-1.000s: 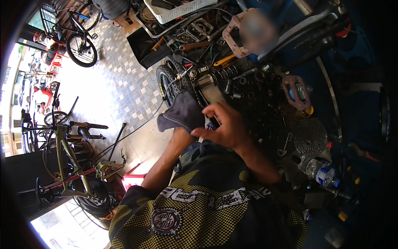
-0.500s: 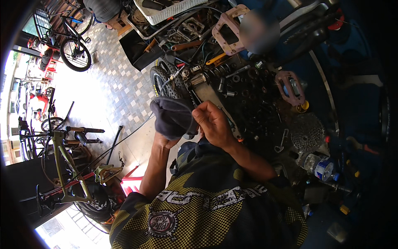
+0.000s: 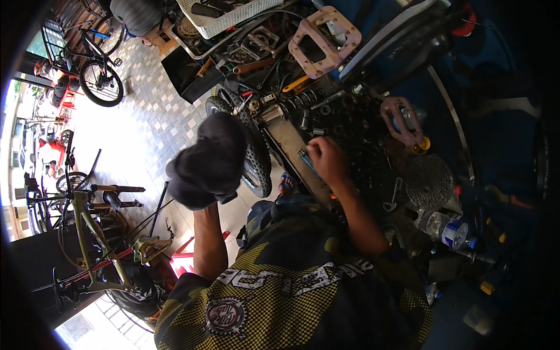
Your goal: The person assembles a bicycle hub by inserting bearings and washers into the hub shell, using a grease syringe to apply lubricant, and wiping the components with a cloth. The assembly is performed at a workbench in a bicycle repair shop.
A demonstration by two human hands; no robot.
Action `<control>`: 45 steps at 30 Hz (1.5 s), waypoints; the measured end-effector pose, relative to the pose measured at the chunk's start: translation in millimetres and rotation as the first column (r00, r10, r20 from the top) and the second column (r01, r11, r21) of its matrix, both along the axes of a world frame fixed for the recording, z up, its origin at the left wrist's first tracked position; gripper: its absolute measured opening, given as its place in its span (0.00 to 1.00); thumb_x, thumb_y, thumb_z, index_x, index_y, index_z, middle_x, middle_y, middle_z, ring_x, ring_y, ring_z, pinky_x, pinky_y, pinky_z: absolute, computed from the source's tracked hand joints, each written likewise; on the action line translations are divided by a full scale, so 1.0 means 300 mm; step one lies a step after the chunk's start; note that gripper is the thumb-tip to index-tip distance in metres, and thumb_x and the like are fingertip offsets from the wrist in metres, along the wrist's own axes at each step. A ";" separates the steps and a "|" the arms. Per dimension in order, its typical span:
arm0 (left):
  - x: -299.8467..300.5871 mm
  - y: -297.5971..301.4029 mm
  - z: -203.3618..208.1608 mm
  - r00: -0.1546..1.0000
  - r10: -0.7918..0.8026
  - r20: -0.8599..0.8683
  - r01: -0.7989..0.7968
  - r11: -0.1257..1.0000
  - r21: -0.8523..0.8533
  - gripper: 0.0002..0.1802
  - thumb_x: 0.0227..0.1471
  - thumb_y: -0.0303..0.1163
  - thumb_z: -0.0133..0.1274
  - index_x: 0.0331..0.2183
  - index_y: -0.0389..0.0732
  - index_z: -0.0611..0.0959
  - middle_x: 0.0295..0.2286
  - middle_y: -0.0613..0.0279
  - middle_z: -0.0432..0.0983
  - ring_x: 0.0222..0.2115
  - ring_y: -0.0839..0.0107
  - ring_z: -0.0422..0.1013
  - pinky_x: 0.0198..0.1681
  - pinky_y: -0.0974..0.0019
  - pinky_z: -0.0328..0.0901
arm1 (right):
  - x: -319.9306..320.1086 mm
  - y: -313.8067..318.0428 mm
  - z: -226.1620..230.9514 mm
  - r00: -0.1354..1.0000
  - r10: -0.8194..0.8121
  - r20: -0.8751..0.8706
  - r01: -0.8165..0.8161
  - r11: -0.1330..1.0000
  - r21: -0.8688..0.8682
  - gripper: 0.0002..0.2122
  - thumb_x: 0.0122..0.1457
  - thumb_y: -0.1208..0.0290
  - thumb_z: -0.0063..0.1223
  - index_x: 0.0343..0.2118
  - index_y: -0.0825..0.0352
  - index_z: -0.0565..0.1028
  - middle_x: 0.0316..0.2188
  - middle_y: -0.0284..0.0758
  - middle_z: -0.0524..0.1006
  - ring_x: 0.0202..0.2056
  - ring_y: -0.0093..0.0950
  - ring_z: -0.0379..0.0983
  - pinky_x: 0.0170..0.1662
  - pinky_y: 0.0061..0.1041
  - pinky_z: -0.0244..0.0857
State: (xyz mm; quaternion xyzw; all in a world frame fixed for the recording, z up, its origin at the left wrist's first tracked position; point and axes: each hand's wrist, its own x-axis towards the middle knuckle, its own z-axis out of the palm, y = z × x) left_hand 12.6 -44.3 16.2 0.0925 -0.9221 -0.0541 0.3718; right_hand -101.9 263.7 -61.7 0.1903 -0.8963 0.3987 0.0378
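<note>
A dark grey, cap-like piece of cloth (image 3: 209, 160) is held up in front of me on the left. My left hand is behind it, its fingers hidden, with only the wrist and forearm showing below. Over the near edge of the cluttered workbench, my right hand (image 3: 328, 160) has curled, slightly blurred fingers; whatever may be in them is hidden. Beside its fingertips a thin bluish object (image 3: 306, 157) lies along the bench's tan edge strip (image 3: 287, 135).
Large pinkish pedal-like frames (image 3: 296, 49), a cassette (image 3: 429, 179), a clear bottle (image 3: 449, 228) and several small metal parts crowd the bench. A knobby tyre (image 3: 255, 169) stands beside it. At left are an olive bicycle frame (image 3: 81, 219) and another bicycle (image 3: 100, 79).
My left hand has raised the grey cloth toward me and to the left. My right hand has let go of its edge and moved right, over the bench.
</note>
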 end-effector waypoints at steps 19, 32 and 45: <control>-0.017 0.084 -0.095 0.881 -0.464 -0.094 0.453 0.769 0.451 0.11 0.54 0.30 0.64 0.38 0.38 0.83 0.36 0.58 0.82 0.39 0.62 0.77 0.45 0.61 0.68 | -0.027 0.087 -0.077 0.975 -0.117 0.190 0.054 0.950 0.308 0.08 0.61 0.67 0.64 0.41 0.60 0.80 0.40 0.37 0.77 0.41 0.43 0.79 0.43 0.41 0.74; -0.039 0.283 -0.018 0.817 -0.395 0.420 0.324 0.917 0.234 0.13 0.50 0.30 0.64 0.40 0.41 0.83 0.32 0.60 0.79 0.31 0.60 0.75 0.38 0.58 0.66 | 0.135 -0.142 0.388 0.950 0.256 0.178 -0.169 0.902 -0.397 0.05 0.57 0.76 0.68 0.36 0.65 0.83 0.32 0.32 0.77 0.29 0.24 0.76 0.32 0.24 0.70; -0.063 0.231 0.169 0.915 -0.237 0.327 0.230 0.971 0.062 0.16 0.36 0.38 0.65 0.33 0.48 0.84 0.23 0.60 0.72 0.25 0.53 0.69 0.27 0.50 0.62 | 0.177 -0.108 0.393 0.950 0.311 0.029 -0.286 0.905 -0.314 0.16 0.60 0.73 0.67 0.51 0.63 0.82 0.40 0.34 0.79 0.31 0.25 0.76 0.34 0.24 0.71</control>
